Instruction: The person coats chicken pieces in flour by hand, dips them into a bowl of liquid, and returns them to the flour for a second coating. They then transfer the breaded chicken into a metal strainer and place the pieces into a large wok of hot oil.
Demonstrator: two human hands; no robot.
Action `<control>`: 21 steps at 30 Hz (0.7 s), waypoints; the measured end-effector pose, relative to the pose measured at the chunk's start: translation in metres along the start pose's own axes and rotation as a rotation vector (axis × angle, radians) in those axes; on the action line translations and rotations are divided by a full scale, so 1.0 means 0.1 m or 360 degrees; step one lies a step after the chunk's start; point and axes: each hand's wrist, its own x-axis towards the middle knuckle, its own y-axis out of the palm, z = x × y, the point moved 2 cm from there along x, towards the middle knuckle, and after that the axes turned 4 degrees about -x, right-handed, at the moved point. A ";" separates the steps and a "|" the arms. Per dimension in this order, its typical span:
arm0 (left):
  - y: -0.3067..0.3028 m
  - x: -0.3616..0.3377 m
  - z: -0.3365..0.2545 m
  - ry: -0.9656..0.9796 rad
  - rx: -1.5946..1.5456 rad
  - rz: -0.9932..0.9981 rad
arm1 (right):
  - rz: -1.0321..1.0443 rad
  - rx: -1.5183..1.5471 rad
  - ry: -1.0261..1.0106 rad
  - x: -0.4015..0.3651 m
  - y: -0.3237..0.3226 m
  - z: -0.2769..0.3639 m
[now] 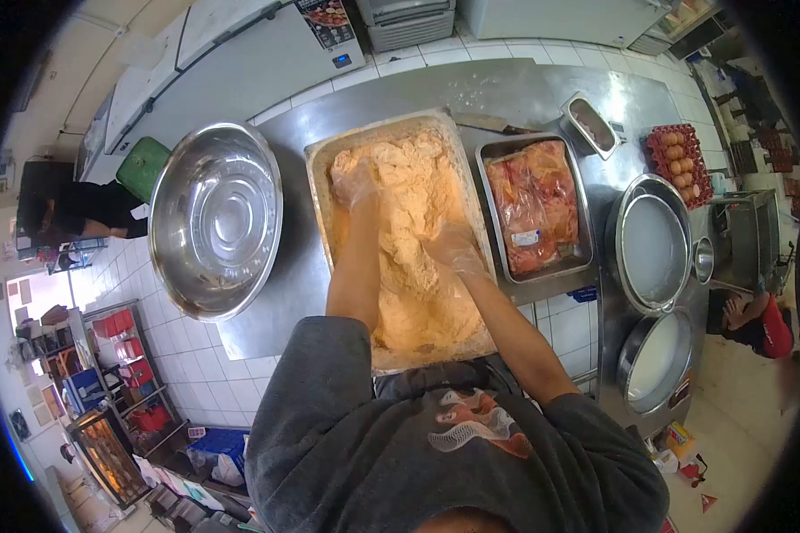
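Observation:
A large metal tray [316,191] full of orange-tinted breading flour [418,191] lies in front of me on the steel table. My left hand [356,185], in a clear plastic glove, is in the flour by the tray's left side. My right hand [453,249], gloved too, reaches into the flour near the right wall. Lumpy coated pieces [398,160] show at the far end, their kind hidden by the flour. Flour covers the fingers of both hands, so what they may hold cannot be made out.
Left of the tray stands a big steel bowl [231,222]. To the right are a pan of bagged raw meat [533,200], a small steel container [589,124], an egg tray [678,164] and two basins of pale liquid [653,240]. Two other people are at the far sides.

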 end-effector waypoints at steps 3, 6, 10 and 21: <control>-0.21 0.02 -0.68 0.0229 0.0041 0.0264 | 0.0117 0.0120 -0.0042 0.26 -0.34 0.08; -0.54 -0.37 -0.77 0.0442 -0.0161 0.0284 | 0.0310 0.0244 0.0051 -0.05 -0.59 0.08; -0.84 -0.61 -0.69 0.0823 0.0168 0.0189 | -0.0055 0.0657 0.0005 -0.38 -0.50 -0.06; -1.64 -1.86 0.20 0.1538 0.0493 0.0089 | -0.0090 -0.0148 -0.0301 -0.58 0.27 -0.31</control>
